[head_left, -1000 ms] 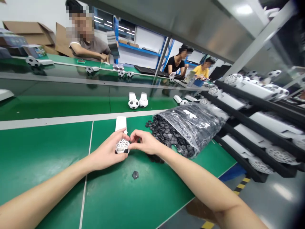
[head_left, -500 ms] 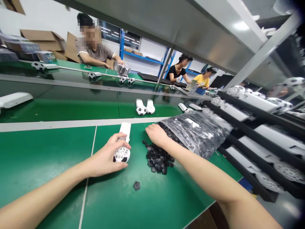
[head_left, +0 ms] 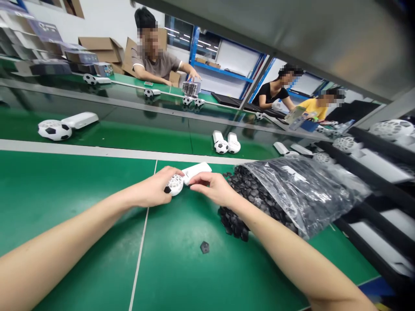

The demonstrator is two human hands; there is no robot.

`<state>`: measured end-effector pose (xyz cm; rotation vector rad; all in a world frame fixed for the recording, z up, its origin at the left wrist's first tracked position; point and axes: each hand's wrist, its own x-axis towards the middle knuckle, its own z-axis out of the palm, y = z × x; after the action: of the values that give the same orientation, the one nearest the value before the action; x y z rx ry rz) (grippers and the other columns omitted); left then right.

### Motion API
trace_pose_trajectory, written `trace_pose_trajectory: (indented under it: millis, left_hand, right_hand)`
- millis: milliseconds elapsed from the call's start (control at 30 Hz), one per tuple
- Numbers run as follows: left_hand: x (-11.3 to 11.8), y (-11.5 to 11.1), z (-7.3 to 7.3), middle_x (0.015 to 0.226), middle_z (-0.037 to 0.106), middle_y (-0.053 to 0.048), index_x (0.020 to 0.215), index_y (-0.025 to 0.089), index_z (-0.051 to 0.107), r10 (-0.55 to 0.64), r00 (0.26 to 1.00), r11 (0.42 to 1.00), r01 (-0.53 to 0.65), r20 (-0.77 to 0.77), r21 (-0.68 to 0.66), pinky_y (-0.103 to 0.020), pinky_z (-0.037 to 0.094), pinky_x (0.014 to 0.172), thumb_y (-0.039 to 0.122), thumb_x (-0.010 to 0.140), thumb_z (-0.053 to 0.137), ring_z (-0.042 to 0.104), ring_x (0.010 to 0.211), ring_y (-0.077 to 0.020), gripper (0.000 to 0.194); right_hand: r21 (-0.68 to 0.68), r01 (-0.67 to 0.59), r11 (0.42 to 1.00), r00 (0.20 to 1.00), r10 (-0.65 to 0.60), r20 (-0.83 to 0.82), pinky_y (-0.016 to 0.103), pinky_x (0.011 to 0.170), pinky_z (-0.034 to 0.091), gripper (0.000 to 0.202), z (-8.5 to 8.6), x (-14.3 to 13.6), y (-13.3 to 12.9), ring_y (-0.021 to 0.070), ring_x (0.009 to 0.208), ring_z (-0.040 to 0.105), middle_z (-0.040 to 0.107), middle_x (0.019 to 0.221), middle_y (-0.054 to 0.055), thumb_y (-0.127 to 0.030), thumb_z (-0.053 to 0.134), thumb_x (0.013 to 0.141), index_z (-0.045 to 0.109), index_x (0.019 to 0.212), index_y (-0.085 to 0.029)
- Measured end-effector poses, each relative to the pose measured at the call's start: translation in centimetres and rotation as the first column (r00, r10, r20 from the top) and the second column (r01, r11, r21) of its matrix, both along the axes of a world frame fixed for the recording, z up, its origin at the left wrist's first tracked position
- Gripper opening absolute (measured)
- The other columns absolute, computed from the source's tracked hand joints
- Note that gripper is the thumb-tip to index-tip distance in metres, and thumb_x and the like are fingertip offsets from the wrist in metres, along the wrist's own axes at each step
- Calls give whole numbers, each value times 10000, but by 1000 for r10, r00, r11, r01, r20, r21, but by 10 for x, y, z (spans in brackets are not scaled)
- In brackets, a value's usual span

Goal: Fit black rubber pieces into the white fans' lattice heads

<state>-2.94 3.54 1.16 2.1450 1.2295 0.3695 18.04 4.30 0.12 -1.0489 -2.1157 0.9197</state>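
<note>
My left hand [head_left: 157,188] is closed around the round head of a white handheld fan [head_left: 176,185], which has a football-patterned lattice and black patches. Its white handle [head_left: 197,172] points away to the upper right. Just below the handle, my right hand [head_left: 212,186] is pinched, thumb against fingers. What sits between those fingertips, if anything, is too small to make out. A heap of black pentagon pieces [head_left: 256,194] spills from a clear plastic bag [head_left: 298,190] beside my right wrist. One loose black pentagon [head_left: 205,247] lies nearer to me on the green table [head_left: 175,276].
Beyond the pale table edge runs a green belt [head_left: 155,144]. On it lie a football-patterned fan [head_left: 55,129] at left and two more [head_left: 221,143] ahead. Black racks [head_left: 382,185] with white housings stand at right. Several people [head_left: 155,60] sit at the far side.
My right hand has left the black pieces by the bag and moved left to the fan. The fan has turned so its handle slants right. The view has swung left.
</note>
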Motion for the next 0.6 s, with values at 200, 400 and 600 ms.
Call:
trace_pose_trajectory:
  millis: [200, 400, 600]
  left_hand:
    - [9, -3, -10, 1092, 502, -57, 1077, 213, 476, 79, 994, 991, -86, 69, 99, -346, 414, 837, 356, 684, 554, 504, 997, -232, 426]
    - [12, -3, -13, 1029, 515, -48, 1028, 220, 493, 129, 986, 984, -141, 105, 112, -361, 403, 822, 324, 705, 531, 502, 973, -236, 341]
    - [18, -4, -16, 976, 518, -39, 969, 207, 519, 182, 973, 972, -200, 140, 127, -358, 395, 814, 287, 681, 524, 502, 936, -225, 299]
  right_hand:
    - [-39, -110, 993, 992, 108, -58, 236, 675, 444, 42, -6, -15, 6, 108, 687, 567, 638, 723, -11, -135, 609, 734, 637, 743, -166]
    - [-42, -60, 997, 995, 57, -82, 232, 648, 438, 20, -8, -19, 9, 107, 665, 555, 624, 706, -8, -139, 623, 720, 618, 720, -159]
    - [-48, -50, 998, 999, 49, -18, 222, 603, 413, 112, -12, -18, 14, 100, 619, 525, 600, 661, -25, -236, 677, 692, 591, 672, -166]
